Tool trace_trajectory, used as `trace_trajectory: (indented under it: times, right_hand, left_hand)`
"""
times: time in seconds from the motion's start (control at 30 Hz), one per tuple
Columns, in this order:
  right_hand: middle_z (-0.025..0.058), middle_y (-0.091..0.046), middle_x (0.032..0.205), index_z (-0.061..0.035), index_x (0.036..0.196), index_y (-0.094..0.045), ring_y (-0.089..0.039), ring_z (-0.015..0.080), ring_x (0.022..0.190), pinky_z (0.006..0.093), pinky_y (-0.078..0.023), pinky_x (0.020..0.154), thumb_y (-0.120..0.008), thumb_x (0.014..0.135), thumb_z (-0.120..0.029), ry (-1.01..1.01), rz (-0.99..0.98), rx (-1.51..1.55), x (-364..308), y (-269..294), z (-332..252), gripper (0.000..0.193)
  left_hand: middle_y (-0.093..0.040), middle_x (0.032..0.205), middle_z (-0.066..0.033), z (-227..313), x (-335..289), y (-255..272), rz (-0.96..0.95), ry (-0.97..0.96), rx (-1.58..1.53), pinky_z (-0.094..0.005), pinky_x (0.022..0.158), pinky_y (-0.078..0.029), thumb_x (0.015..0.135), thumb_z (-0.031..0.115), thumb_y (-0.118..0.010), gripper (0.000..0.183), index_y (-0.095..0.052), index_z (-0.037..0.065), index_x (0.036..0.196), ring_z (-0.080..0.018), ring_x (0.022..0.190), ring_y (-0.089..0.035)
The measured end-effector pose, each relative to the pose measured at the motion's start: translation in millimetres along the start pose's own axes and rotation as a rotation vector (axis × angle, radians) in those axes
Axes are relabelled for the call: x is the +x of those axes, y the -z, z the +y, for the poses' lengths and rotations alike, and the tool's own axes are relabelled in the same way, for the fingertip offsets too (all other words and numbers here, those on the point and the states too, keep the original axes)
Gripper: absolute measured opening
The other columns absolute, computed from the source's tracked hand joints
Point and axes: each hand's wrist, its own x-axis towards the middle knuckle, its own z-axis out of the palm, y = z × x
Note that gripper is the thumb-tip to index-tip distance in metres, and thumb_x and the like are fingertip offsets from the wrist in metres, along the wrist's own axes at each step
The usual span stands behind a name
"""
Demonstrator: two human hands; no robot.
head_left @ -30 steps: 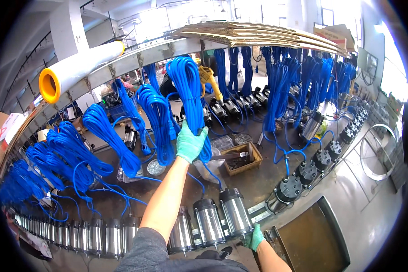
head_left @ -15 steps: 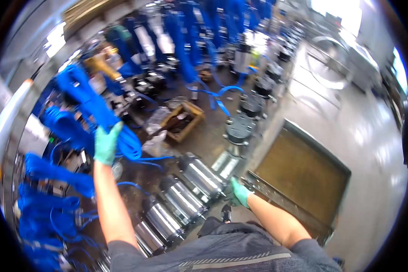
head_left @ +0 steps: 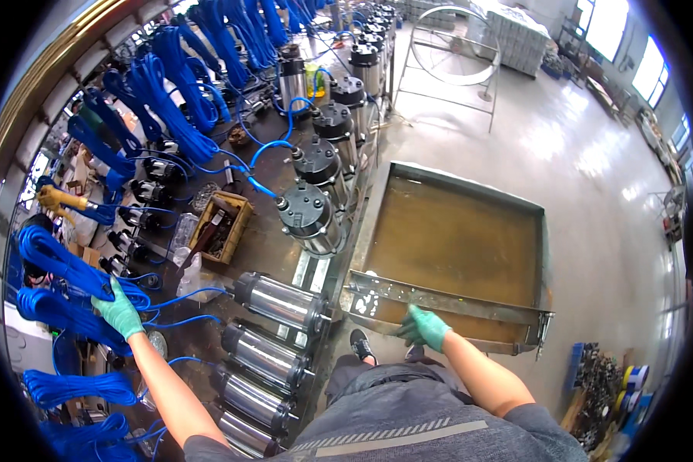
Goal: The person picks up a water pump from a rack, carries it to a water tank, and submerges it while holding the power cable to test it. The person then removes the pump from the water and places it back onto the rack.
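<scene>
My left hand (head_left: 119,312), in a green glove, is closed around the lower end of a coil of blue cable (head_left: 61,258) at the left side of the bench. A second blue cable coil (head_left: 58,312) lies right below it, partly behind the glove. My right hand (head_left: 425,329), also gloved in green, hangs over the near edge of a water tank (head_left: 545,254), fingers loosely bent and apart with nothing in them. Between my hands, several shiny steel motor cylinders (head_left: 281,302) lie on their sides, blue cables running from their far ends.
Upright pumps with black tops (head_left: 308,208) line the bench's right edge. A wooden box (head_left: 242,231) of small parts sits mid-bench, beside plastic bags (head_left: 196,281). A perforated metal bar (head_left: 454,296) crosses the tank. More blue coils (head_left: 169,100) hang behind. A wheel-like frame (head_left: 454,46) stands beyond.
The view has swung, so the bench appears further left and more of the tank shows. My right hand has moved from the cylinder ends to the tank edge; my left stays on blue cable.
</scene>
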Motion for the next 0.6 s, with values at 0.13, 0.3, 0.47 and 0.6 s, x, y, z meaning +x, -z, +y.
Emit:
trace_trajectory:
  times: [0.13,0.3,0.47,0.6]
  right_hand:
    - [0.0217,-0.074,0.101,0.0036,0.121,-0.057,-0.067,0.0249,0.060,0.0312,-0.050,0.048,-0.041,0.105,-0.055,0.091,0.287,0.248,-26.9,53.8,45.5,0.063]
    - [0.0166,-0.072,0.090,-0.0017,0.107,-0.061,-0.064,0.0240,0.064,0.0378,-0.052,0.060,-0.056,0.103,-0.033,0.464,0.965,-0.198,-62.1,124.4,84.9,0.032]
    - [0.0197,-0.067,0.100,-0.0013,0.109,-0.064,-0.065,0.0368,0.092,0.0415,-0.052,0.085,-0.060,0.100,-0.022,0.670,1.252,-0.550,-74.7,216.0,98.3,0.023]
    - [0.0186,-0.064,0.093,-0.0036,0.102,-0.065,-0.062,0.0381,0.090,0.0448,-0.051,0.082,-0.062,0.096,-0.017,0.766,1.304,-0.659,-50.9,276.0,100.9,0.015]
  left_hand:
    - [-0.054,0.136,-0.0284,3.0,-56.3,-11.0,0.223,-0.264,0.023,-0.0459,0.108,-0.043,0.095,0.037,-0.070,0.071,-0.042,-0.010,0.141,-0.0410,0.122,-0.056]
    - [-0.062,0.115,-0.0162,136.3,-235.0,-13.4,-0.116,-0.260,-0.705,-0.0398,0.094,-0.051,0.097,0.036,-0.067,0.048,-0.055,-0.002,0.123,-0.0277,0.104,-0.061]
    - [-0.062,0.093,-0.0135,227.2,-378.7,-68.1,-0.917,-0.567,-0.819,-0.0410,0.084,-0.049,0.097,0.029,-0.064,0.026,-0.062,0.002,0.098,-0.0311,0.090,-0.061]
    - [-0.064,0.093,-0.0191,252.1,-462.8,-151.3,-1.106,-0.778,-0.581,-0.0488,0.083,-0.048,0.097,0.029,-0.061,0.026,-0.063,0.004,0.095,-0.0403,0.092,-0.060]
